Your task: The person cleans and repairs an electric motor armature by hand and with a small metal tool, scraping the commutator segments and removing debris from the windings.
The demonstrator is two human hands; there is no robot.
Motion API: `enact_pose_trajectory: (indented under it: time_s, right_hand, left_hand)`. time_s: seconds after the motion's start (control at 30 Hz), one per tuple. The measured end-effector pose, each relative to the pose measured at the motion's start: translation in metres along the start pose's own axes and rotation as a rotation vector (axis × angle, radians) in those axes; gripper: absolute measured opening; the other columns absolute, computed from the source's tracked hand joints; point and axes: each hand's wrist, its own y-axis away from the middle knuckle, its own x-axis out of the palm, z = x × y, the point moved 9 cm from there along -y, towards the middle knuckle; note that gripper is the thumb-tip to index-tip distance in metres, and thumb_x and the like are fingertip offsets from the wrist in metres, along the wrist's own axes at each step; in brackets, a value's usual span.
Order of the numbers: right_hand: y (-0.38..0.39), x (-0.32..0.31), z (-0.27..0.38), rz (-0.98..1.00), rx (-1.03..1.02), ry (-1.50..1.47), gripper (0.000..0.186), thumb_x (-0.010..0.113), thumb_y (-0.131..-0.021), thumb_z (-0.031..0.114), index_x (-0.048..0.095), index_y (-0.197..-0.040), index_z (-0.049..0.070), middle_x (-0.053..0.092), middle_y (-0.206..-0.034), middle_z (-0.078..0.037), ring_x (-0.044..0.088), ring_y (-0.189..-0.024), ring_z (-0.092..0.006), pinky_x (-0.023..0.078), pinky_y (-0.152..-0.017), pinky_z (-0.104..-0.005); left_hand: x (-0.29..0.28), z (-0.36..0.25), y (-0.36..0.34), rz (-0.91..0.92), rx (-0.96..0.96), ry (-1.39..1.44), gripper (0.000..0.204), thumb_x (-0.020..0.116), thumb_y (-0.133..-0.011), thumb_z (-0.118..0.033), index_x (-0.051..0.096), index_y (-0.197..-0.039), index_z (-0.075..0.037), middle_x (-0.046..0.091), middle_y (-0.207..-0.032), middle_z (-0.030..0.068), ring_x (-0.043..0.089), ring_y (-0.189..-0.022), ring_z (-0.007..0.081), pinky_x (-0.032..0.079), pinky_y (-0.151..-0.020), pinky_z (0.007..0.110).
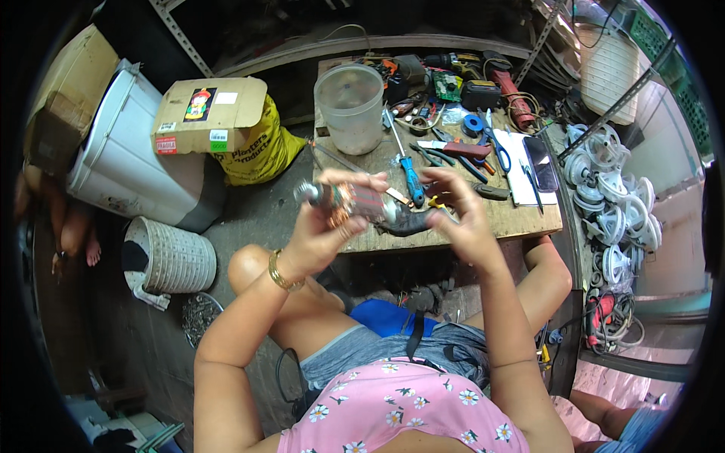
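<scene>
My left hand [323, 238] is closed around a motor armature [361, 202] with copper windings, held above the near edge of a wooden work table [529, 226]. Its toothed metal end points left, past my thumb and fingers. My right hand [470, 223] is just right of the armature, with fingers curved and apart and nothing visibly gripped. Between the hands, a black curved piece [408, 223] shows at the table edge; whether my right fingertips touch it I cannot tell. Behind the hands lies a blue-handled screwdriver [411, 181], along with pliers [438, 155].
A translucent plastic tub [350, 106], blue scissors [501, 147], a phone [541, 163] and a red power tool [515, 102] crowd the table. White plastic fan parts [613, 200] pile up at right. At left are a cardboard box [208, 117] and a woven basket [178, 257]. Other people's limbs show at both sides.
</scene>
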Motion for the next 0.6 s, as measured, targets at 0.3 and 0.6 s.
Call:
enact_pose_trajectory:
  time_s: [0.3, 0.6]
  right_hand:
    - [0.031, -0.076, -0.081, -0.296, 0.018, 0.968, 0.01, 0.071, -0.08, 0.008, 0.068, -0.088, 0.004, 0.063, -0.09, -0.013, 0.059, -0.085, -0.0342, 0.047, -0.078, -0.0438]
    - [-0.058, -0.052, -0.131, -0.176, 0.032, 1.277, 0.028, 0.075, -0.076, 0.016, 0.064, -0.101, 0.006, 0.056, -0.107, -0.013, 0.054, -0.1, -0.033, 0.045, -0.082, -0.0448]
  left_hand:
    - [-0.047, 0.068, -0.065, -0.216, -0.162, 0.532, 0.041, 0.06, -0.099, -0.026, 0.044, -0.134, -0.01, 0.059, -0.126, 0.0106, 0.058, -0.12, 0.0262, 0.05, -0.098, 0.041]
    - [-0.054, 0.087, -0.05, -0.221, -0.232, 0.571, 0.035, 0.065, -0.093, -0.016, 0.052, -0.124, -0.007, 0.061, -0.121, 0.0087, 0.06, -0.118, 0.0272, 0.047, -0.105, 0.044]
